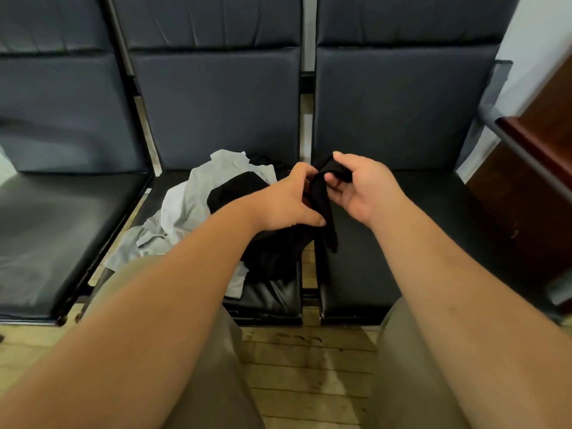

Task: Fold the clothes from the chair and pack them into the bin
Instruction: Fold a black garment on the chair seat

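Note:
A heap of clothes lies on the middle chair seat (272,300): a light grey garment (192,205) spread to the left and black clothes (272,252) on the right side of the heap. Above the gap between the middle and right seats I hold up a black garment (323,205). My left hand (284,202) grips its left edge, thumb underneath. My right hand (362,187) pinches its top edge between thumb and fingers. The cloth hangs down in a narrow bunch between both hands. No bin is in view.
Three dark padded chairs stand in a row; the left seat (62,230) and right seat (433,230) carry nothing. A dark wooden piece of furniture (532,168) stands at the right. My knees in khaki trousers (216,366) are close to the seats, over a wooden floor (309,366).

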`<state>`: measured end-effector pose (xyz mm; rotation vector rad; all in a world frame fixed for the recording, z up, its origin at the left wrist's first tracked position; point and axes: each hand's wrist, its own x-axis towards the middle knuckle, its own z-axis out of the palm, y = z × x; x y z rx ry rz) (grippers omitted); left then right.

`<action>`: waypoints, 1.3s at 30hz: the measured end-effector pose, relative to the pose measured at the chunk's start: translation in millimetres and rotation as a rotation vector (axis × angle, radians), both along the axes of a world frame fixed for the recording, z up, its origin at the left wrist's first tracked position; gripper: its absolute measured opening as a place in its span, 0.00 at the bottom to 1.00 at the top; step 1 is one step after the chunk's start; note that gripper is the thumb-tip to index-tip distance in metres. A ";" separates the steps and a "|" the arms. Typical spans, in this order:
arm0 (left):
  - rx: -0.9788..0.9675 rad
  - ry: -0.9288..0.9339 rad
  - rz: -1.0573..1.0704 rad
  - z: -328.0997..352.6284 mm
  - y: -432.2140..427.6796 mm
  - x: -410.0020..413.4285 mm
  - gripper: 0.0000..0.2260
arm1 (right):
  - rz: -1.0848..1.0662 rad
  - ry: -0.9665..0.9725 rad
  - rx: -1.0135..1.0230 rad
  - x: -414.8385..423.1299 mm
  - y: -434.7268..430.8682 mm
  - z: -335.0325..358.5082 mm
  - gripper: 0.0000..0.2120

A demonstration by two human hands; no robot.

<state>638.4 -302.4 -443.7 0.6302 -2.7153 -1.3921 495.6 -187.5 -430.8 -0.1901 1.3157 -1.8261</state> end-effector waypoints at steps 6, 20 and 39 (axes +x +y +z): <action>0.063 0.133 0.104 -9.7 3.4 -6.2 0.07 | -0.009 0.076 0.042 -2.6 12.3 -3.5 0.03; 0.376 0.329 0.372 -9.4 -7.1 -29.8 0.03 | 0.251 0.419 0.226 -19.5 25.9 -13.8 0.23; -0.631 -0.180 0.401 -21.5 -47.8 -25.3 0.14 | -0.017 0.517 0.235 -35.7 25.2 -18.6 0.03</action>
